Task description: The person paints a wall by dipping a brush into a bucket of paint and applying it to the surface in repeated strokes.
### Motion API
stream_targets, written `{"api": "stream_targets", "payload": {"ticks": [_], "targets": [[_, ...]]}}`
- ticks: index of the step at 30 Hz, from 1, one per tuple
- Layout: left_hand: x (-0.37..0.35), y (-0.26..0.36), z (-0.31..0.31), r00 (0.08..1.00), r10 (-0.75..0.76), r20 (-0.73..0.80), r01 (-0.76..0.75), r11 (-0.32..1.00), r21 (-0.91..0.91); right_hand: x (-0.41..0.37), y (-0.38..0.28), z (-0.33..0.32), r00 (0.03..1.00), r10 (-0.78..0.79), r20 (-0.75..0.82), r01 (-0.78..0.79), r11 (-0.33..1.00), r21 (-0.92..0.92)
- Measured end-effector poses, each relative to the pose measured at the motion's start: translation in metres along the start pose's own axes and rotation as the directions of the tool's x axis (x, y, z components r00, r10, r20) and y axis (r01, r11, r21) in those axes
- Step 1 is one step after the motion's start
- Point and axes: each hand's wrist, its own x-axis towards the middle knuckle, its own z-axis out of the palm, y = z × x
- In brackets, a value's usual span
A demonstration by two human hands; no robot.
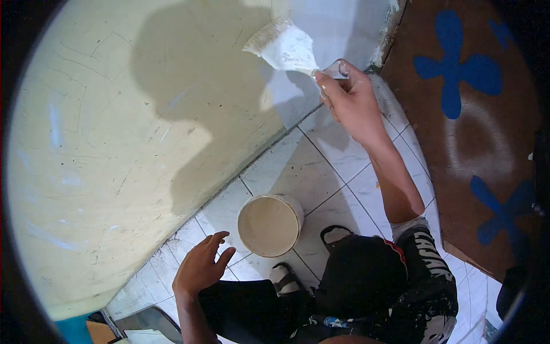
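Note:
My right hand (352, 100) is wrapped round the handle of a wide paintbrush (293, 49). White paint coats the brush, and its bristles point up and left over the cream wall (86, 155), near the edge of a white-painted strip (326, 28). Below, on the tiles, stands a round bucket (296, 206) with a pale beige inside. To the left of the bucket, my left hand (201, 262) is held with thumb and fingers apart and nothing in it. White specks show on the right hand's fingers.
A brown panel with blue petal shapes (452, 71) stands along the right. White floor tiles (312, 166) run beside the wall's foot. My sandalled feet (285, 279) are close to the bucket. Several flat items, one orange (100, 331), lie at the lower left.

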Motion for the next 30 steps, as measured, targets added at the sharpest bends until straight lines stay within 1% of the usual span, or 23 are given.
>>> {"api": "stream_targets", "payload": {"ticks": [1,3,4,6,7,9,10,11,12,13,15,16,18,19,21,23,25,27,28,30], "targets": [[-0.001,-0.001,0.000,1.000,-0.017,-0.001,0.017,1.000,0.001,0.004,0.013,0.004,1.000,0.005,0.003,-0.005,1.000,0.001],[-0.002,-0.003,0.000,0.999,-0.037,0.002,0.037,0.999,0.000,0.014,0.068,0.016,1.000,0.009,-0.011,-0.008,0.998,0.063],[-0.002,-0.004,0.001,0.999,-0.037,0.000,0.037,0.999,0.004,0.014,0.097,0.020,1.000,0.014,-0.010,-0.013,0.998,0.061],[-0.001,-0.005,0.001,0.999,-0.034,-0.007,0.034,0.999,0.003,0.015,0.149,0.021,0.995,0.093,-0.044,-0.089,0.992,0.084],[0.000,-0.006,0.001,1.000,-0.025,-0.015,0.025,1.000,0.008,0.015,0.160,0.018,0.995,0.093,-0.043,-0.090,0.993,0.081],[0.000,-0.006,0.003,1.000,-0.012,-0.013,0.012,1.000,0.016,0.010,0.181,0.006,0.982,0.187,-0.004,-0.187,0.980,0.074],[0.001,-0.006,0.003,1.000,-0.010,-0.009,0.011,1.000,0.016,0.010,0.192,0.001,0.982,0.186,-0.010,-0.185,0.980,0.073],[0.002,-0.006,0.003,1.000,-0.007,-0.005,0.008,1.000,0.016,0.011,0.203,-0.004,0.976,0.220,-0.008,-0.220,0.974,-0.061],[0.002,-0.005,0.003,1.000,0.000,-0.003,0.000,1.000,0.017,0.011,0.207,-0.010,0.967,0.255,-0.011,-0.252,0.948,-0.194],[0.000,-0.003,0.003,1.000,-0.004,-0.006,0.004,1.000,0.009,0.010,0.212,-0.016,0.967,0.255,-0.020,-0.254,0.947,-0.194],[-0.003,0.000,0.000,1.000,-0.004,-0.006,0.004,1.000,0.015,0.007,0.220,-0.026,0.946,0.316,-0.069,-0.320,0.883,-0.345],[-0.008,0.002,0.000,1.000,-0.014,-0.016,0.015,0.999,0.032,0.007,0.223,-0.031,0.946,0.317,-0.074,-0.323,0.883,-0.340],[-0.016,0.002,0.001,0.999,-0.026,-0.024,0.027,0.999,0.043,0.009,0.230,-0.044,0.889,0.450,-0.083,-0.445,0.809,-0.383],[-0.019,0.001,0.002,0.999,-0.020,-0.029,0.020,1.000,0.024,0.011,0.233,-0.049,0.889,0.451,-0.085,-0.446,0.807,-0.386],[-0.023,-0.003,0.004,0.999,-0.014,-0.034,0.014,1.000,0.002,0.016,0.243,-0.055,0.885,0.439,-0.155,-0.459,0.772,-0.439],[-0.025,-0.008,0.005,0.998,-0.030,-0.062,0.031,0.999,0.017,0.024,0.262,-0.063,0.880,0.446,-0.165,-0.469,0.761,-0.448],[-0.024,-0.010,0.006,0.997,-0.058,-0.051,0.059,0.998,0.006,0.028,0.278,-0.064,0.875,0.450,-0.176,-0.478,0.753,-0.453],[-0.022,-0.011,0.005,0.996,-0.083,-0.042,0.082,0.997,-0.006,0.033,0.290,-0.064,0.877,0.406,-0.257,-0.480,0.735,-0.478],[-0.022,-0.011,0.006,0.996,-0.072,-0.042,0.073,0.997,0.003,0.038,0.296,-0.066,0.878,0.404,-0.257,-0.479,0.736,-0.479],[-0.019,-0.010,0.006,0.997,-0.060,-0.042,0.061,0.998,0.014,0.047,0.298,-0.068,0.897,0.398,-0.196,-0.440,0.744,-0.503]]}}
